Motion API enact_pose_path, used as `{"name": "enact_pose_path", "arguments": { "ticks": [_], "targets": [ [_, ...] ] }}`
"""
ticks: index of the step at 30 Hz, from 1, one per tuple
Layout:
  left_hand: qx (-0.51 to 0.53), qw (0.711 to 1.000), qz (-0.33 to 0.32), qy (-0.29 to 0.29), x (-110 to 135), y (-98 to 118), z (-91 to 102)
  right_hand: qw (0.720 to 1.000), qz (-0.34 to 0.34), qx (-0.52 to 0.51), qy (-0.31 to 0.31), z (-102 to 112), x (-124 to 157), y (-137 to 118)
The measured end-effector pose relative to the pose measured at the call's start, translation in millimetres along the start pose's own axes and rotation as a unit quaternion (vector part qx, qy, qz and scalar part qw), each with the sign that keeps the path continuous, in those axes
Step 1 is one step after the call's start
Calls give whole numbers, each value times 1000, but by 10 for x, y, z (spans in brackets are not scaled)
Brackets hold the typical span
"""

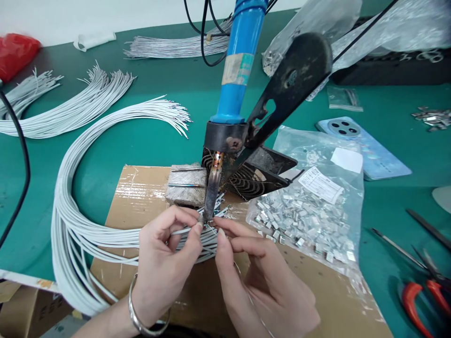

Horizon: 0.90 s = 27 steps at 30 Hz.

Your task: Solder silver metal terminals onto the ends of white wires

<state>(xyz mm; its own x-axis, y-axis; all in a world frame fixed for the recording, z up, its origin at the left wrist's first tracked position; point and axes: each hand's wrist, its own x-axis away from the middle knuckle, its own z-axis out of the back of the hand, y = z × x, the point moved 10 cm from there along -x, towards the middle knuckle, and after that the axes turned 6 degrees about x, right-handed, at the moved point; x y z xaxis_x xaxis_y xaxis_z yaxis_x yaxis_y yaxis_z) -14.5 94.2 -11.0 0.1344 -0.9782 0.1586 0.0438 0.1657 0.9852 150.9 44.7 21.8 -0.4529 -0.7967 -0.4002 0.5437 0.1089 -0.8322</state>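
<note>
A blue-handled soldering iron [237, 51] is held tip-down in a black bracket [289, 80], its dark tip [212, 192] reaching between my fingertips. My left hand [172, 263], with a bracelet on the wrist, pinches a white wire [181, 231] close to the tip. A small piece at the wire's end is too hidden to make out. Thin solder wire [251, 298] runs through my right hand [260, 277], pinched by thumb and forefinger beside the tip. Under both hands a bundle of white wires [70, 206] lies across the cardboard [134, 188].
A stained block [186, 185] and a small black fan [278, 164] stand behind the iron. To the right are a plastic bag of small metal pieces [303, 220], a phone [373, 150], tweezers [400, 249] and red-handled scissors [416, 300]. More wire bundles [70, 112] lie left.
</note>
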Motion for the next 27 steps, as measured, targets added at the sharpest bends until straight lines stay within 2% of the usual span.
{"name": "enact_pose_path", "arguments": {
  "ticks": [20, 27],
  "targets": [
    [-3, 1000, -11, -2, -18, 50, -4, 1000, 11, -4, 7, 0, -6, -13],
    [-2, 1000, -5, -9, -14, 4, -6, 1000, 26, -7, -6, -2, -6, -20]
  ]
}}
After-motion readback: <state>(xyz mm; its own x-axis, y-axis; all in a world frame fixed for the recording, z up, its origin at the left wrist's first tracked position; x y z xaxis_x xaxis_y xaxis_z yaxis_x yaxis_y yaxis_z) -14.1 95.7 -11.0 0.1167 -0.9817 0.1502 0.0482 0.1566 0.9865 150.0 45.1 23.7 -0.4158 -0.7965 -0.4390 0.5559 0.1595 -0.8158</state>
